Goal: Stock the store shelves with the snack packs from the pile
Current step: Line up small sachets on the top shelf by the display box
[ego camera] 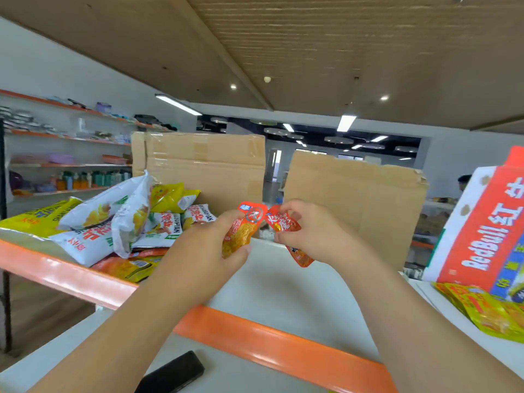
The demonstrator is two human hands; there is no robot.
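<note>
Head view: your left hand [215,248] grips an orange pack [241,234], right hand [312,236] pinches a red pack [283,224] — both over the white shelf [283,293], pile [122,222] at left. Lay them flat, labels fwd, side by side w/o overlap.

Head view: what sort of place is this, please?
Most likely a small shop. Orange-edged wall shelves carry bottles and other goods, snack packs lie piled on the near shelf, and a Red Bull carton stands at the right.
</note>
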